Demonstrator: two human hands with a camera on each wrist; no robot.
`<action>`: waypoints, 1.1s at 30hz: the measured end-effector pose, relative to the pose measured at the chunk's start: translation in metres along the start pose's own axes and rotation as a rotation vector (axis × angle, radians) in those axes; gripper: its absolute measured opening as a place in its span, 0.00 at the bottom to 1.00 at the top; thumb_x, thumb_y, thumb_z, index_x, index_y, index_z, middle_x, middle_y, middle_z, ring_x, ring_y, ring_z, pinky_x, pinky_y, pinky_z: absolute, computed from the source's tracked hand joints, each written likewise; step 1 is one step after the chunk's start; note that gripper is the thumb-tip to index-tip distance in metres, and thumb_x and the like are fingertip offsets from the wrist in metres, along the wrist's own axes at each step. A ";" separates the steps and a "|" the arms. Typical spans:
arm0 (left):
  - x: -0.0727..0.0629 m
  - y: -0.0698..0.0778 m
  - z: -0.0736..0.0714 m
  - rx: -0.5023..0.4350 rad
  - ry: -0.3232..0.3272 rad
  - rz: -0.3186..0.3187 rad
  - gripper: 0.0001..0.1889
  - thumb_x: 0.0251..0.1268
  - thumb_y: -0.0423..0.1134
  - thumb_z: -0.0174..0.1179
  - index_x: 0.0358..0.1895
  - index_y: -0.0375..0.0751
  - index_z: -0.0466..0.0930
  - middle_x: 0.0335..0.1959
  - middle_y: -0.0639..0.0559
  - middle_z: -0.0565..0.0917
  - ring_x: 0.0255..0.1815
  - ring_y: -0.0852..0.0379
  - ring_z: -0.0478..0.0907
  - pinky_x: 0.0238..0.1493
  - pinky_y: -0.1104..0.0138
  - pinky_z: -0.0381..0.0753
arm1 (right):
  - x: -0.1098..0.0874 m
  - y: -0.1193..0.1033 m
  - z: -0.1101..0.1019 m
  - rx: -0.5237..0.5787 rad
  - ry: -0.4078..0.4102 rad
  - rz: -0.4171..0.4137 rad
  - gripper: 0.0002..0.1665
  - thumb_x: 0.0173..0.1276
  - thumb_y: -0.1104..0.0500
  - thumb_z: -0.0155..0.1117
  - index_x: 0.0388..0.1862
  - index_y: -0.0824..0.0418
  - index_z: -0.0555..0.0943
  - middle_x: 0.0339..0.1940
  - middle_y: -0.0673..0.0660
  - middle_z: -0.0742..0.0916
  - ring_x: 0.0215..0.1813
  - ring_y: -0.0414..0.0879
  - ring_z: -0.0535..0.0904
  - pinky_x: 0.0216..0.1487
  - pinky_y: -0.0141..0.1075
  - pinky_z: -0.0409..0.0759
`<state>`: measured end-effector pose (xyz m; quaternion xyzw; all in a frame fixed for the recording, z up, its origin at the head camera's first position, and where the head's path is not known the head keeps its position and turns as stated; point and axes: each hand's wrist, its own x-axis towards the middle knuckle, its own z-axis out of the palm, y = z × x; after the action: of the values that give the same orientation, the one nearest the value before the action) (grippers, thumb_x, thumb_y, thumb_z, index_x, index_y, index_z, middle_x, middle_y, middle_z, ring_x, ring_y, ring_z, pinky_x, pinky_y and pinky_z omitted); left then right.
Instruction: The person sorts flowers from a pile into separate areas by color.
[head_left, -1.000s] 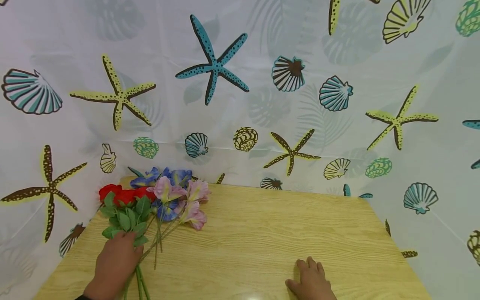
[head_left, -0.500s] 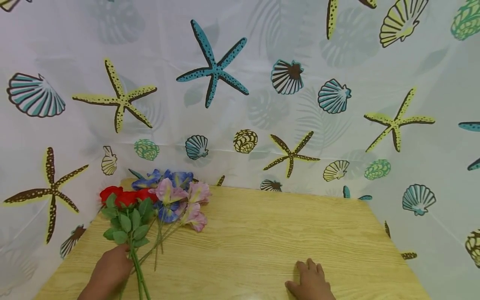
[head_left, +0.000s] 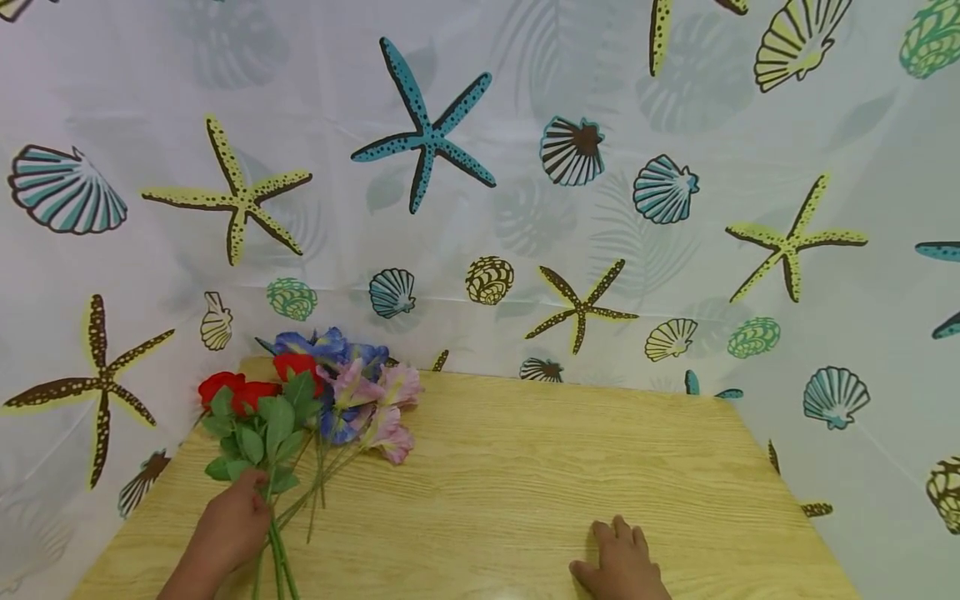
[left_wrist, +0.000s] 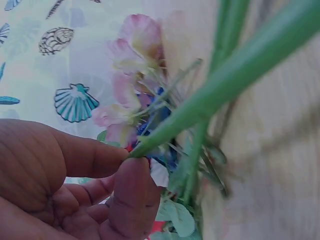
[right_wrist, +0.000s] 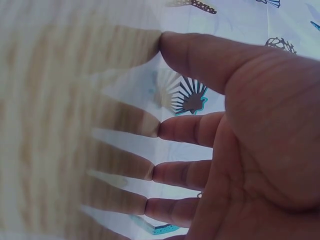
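Observation:
My left hand (head_left: 228, 525) pinches the green stem (left_wrist: 210, 95) of a red rose (head_left: 296, 368) between thumb and forefinger, just below its leaves. That bloom stands a little higher than the other red roses (head_left: 232, 392), whose stems run down past the hand. To the right of them lie pink irises (head_left: 393, 417) and blue irises (head_left: 303, 343), with thin stems pointing toward me. My right hand (head_left: 621, 567) rests on the table, its fingers spread and fingertips touching the surface. In the right wrist view the right hand (right_wrist: 260, 135) holds nothing.
The pale wooden table (head_left: 525, 467) reaches back to a white curtain (head_left: 480, 225) printed with starfish and shells. That cloth also encloses both sides. The flowers lie at the far left of the table.
My left hand has moved from over the rose leaves down to the stems and taken hold of one. One red rose has risen slightly. The right hand has stayed in place.

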<state>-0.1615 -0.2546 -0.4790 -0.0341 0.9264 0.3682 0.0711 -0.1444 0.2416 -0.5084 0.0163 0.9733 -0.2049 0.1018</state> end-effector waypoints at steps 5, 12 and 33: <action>-0.004 0.017 -0.001 -0.051 0.031 0.006 0.23 0.74 0.32 0.49 0.66 0.23 0.60 0.42 0.40 0.80 0.32 0.54 0.78 0.32 0.58 0.76 | 0.000 -0.001 0.001 0.006 -0.002 -0.012 0.44 0.60 0.46 0.72 0.63 0.76 0.70 0.67 0.85 0.62 0.66 0.87 0.52 0.48 0.82 0.58; -0.012 0.050 0.012 -0.171 0.032 0.032 0.24 0.76 0.34 0.48 0.70 0.28 0.56 0.48 0.37 0.79 0.39 0.47 0.82 0.30 0.59 0.76 | 0.002 -0.001 0.000 0.010 -0.011 -0.015 0.44 0.61 0.46 0.72 0.63 0.76 0.70 0.67 0.86 0.62 0.65 0.88 0.52 0.48 0.83 0.57; 0.003 0.127 0.069 -0.679 -0.026 0.124 0.21 0.75 0.30 0.53 0.67 0.40 0.66 0.41 0.44 0.74 0.37 0.49 0.80 0.33 0.56 0.82 | -0.004 -0.086 -0.002 0.576 0.183 -0.178 0.23 0.73 0.51 0.63 0.60 0.63 0.78 0.56 0.60 0.83 0.52 0.51 0.82 0.47 0.44 0.84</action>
<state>-0.1722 -0.1146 -0.4430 0.0053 0.7502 0.6597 0.0446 -0.1469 0.1634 -0.4715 -0.0223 0.8779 -0.4781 -0.0135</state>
